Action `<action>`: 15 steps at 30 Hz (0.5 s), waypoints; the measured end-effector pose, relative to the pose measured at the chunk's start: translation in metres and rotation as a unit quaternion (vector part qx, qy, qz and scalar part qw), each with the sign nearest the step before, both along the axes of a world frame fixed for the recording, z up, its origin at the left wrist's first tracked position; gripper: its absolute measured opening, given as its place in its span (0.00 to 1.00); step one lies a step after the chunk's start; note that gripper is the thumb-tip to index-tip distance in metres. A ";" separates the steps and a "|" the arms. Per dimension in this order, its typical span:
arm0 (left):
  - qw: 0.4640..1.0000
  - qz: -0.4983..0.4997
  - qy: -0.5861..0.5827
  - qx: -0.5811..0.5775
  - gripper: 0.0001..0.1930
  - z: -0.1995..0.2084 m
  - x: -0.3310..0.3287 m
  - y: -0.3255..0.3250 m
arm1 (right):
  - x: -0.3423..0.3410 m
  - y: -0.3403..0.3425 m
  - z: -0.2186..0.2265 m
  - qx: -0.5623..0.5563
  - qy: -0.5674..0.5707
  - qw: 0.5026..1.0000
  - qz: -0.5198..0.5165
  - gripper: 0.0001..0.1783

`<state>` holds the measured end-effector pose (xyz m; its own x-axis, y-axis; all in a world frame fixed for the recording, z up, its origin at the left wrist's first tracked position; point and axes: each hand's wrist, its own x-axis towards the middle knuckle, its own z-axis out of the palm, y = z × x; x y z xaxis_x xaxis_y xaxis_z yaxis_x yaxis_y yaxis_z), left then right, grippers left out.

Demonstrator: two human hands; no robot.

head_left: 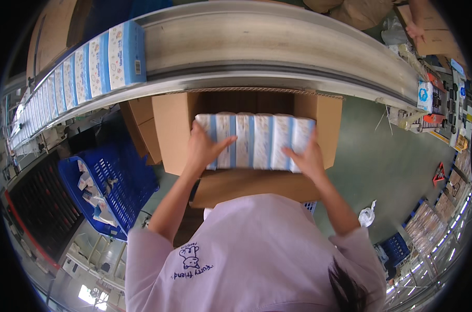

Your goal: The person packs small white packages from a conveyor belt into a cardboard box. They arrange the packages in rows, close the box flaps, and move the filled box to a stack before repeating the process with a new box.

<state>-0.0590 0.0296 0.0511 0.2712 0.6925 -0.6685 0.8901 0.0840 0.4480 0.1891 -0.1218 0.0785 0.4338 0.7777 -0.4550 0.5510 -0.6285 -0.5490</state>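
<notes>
Row of blue-and-white tissue-style packs is over the open carton, left hand and right hand clamping its ends, thumbs on top; middle packs might drop should that squeeze slacken.

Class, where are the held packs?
Head view, centre: the blue-and-white packs are between the left hand and right hand, at the open cardboard box.

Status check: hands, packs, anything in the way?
Left hand, right hand: gripping row of packs at opposite ends. Packs over open carton. No obstruction visible.
</notes>
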 end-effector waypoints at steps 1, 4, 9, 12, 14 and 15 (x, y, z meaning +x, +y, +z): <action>0.994 -0.067 0.080 -0.030 0.62 -0.035 0.008 0.005 | 0.003 0.008 -0.033 -0.080 0.042 0.996 0.014 0.61; 0.976 -0.164 0.122 -0.070 0.60 -0.100 0.027 0.029 | 0.006 0.042 -0.100 -0.272 -0.086 0.950 0.127 0.60; 0.956 -0.252 0.139 0.061 0.55 -0.081 0.039 0.017 | -0.009 0.061 -0.078 -0.265 -0.234 0.896 0.270 0.40; 0.937 -0.344 0.058 -0.015 0.54 -0.074 0.043 0.019 | -0.003 0.037 -0.114 -0.080 -0.282 0.907 0.303 0.28; 0.928 -0.365 -0.066 0.029 0.55 -0.119 0.034 0.023 | 0.013 0.062 -0.154 -0.131 -0.095 0.953 0.258 0.24; 0.925 -0.312 -0.021 -0.214 0.54 -0.143 0.039 0.033 | 0.020 0.078 -0.181 -0.191 0.047 0.957 0.213 0.22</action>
<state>-0.0203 0.0627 -0.0922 0.5610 0.0665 -0.8252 0.8075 -0.2637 0.5277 0.2092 -0.0442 -0.1022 0.0571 0.6443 -0.7626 0.7616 -0.5220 -0.3840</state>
